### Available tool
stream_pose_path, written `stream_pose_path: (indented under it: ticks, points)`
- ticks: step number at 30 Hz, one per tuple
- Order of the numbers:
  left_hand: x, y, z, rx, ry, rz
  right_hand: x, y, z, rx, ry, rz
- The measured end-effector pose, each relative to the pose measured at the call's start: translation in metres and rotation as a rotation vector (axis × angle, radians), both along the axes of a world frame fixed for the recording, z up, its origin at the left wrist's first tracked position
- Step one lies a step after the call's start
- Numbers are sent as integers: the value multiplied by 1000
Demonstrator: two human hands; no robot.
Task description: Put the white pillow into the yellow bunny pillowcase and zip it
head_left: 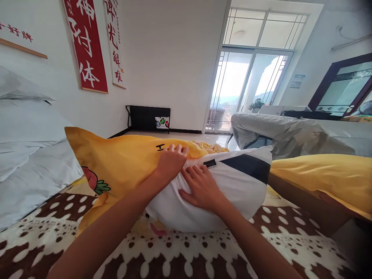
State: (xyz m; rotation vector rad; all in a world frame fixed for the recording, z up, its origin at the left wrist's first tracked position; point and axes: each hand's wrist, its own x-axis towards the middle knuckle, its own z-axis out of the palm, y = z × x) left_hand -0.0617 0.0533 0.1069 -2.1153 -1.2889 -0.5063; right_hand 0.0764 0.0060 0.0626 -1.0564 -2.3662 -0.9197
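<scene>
My left hand [173, 159] is closed on the edge of a yellow pillowcase [128, 159], which has a printed carrot at its left corner. The case's opening reaches partly over a white pillow [247, 193] with a dark navy patch and a small black label [210, 163]. Just right of my left hand, my right hand [200, 185] grips the white pillow's fabric, fingers curled and thumb against the cloth. Both fabrics lie bunched together where my hands meet. The pillow rests on a brown and cream patterned blanket [162, 259]; its end inside the case is hidden.
Another yellow pillow [322, 170] is at the right, with part of a person's arm [308, 197] below it. White bedding [31, 155] fills the left side. Behind stands a plastic-covered table [261, 124], and a black folded panel [142, 118] leans by the wall.
</scene>
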Motion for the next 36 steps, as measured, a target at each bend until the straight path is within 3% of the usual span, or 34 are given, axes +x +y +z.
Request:
stream_pose_path:
  ticks: [4,11,17,21,25,29,32,36]
  points:
    - [13,6,-10,-67,-27,-29,-12,11,-19,-52,-15,9]
    - [28,-30,-36,-177,-9,-36,-24,63,-49,-65,237,-135]
    - [-10,-43,-44,-103,-9,57,-13,63,-48,10,149,-171]
    - [-47,-41,-70,29,49,108,-11,55,-37,-5,112,-245]
    - [-61,-35,-92,-6,46,-23,-24,60,-36,12,91,-264]
    - [-56,-39,-92,17,107,-208,-20,64,-44,-7,104,-217]
    - [-56,-49,-93,11,167,-250,6,55,-28,-91,138,-55]
    - [-55,-61,-103,1,239,-294,36,40,31,-202,294,182]
